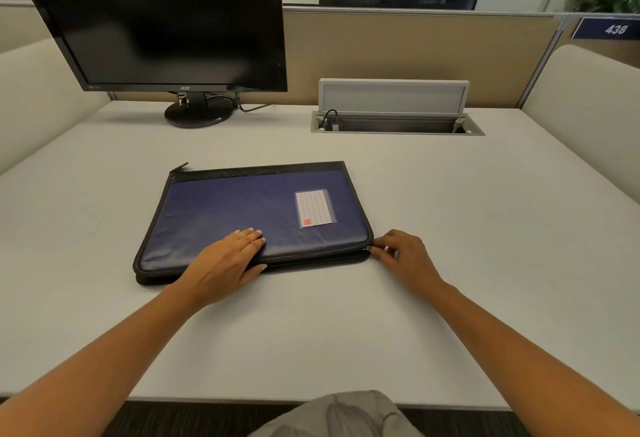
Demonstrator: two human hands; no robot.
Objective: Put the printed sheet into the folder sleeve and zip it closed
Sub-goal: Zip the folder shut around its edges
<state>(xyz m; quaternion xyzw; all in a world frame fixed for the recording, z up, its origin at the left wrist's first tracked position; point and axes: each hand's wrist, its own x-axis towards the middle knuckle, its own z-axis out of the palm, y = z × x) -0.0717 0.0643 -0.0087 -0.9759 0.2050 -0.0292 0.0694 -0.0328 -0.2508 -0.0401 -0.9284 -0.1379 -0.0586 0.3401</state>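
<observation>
A blue folder (242, 215) with black zipper edging lies flat on the white desk (450, 228), its cover down. A clear label pocket with a lined card (314, 208) sits on the cover's right part. My left hand (228, 260) rests flat on the cover near the front edge, fingers straight. At the folder's front right corner, my right hand (401, 253) pinches something small on the zipper edge, seemingly the zipper pull. No printed sheet shows.
A dark monitor (162, 21) on a round stand occupies the back left. A cable box with its lid raised (394, 107) is set into the desk at the back middle. Beige partitions border the desk.
</observation>
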